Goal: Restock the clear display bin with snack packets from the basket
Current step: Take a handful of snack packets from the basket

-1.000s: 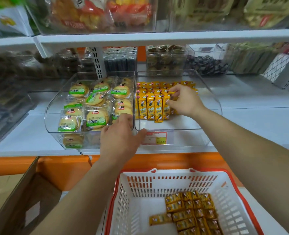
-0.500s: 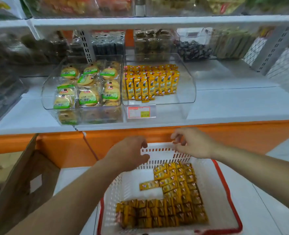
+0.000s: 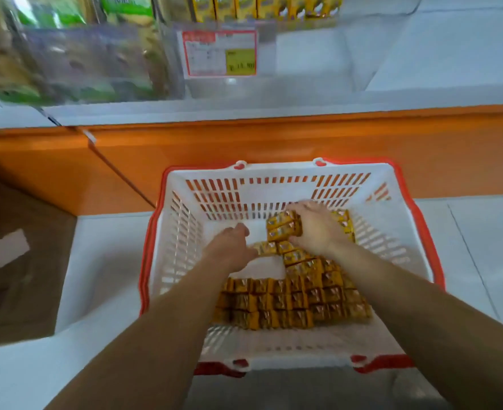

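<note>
Clutching glossy foil packets in slatted basket, right grip; left grip unclear

Both bare forearms reach forward and down, drawing closer together toward the wrists. The right hand lies palm-down, fingers and thumb curled round a small stack of packets. The left hand hangs just beside it, back upward, its fingers bent under and hidden, so its hold cannot be told. The two hands stay apart.
</note>
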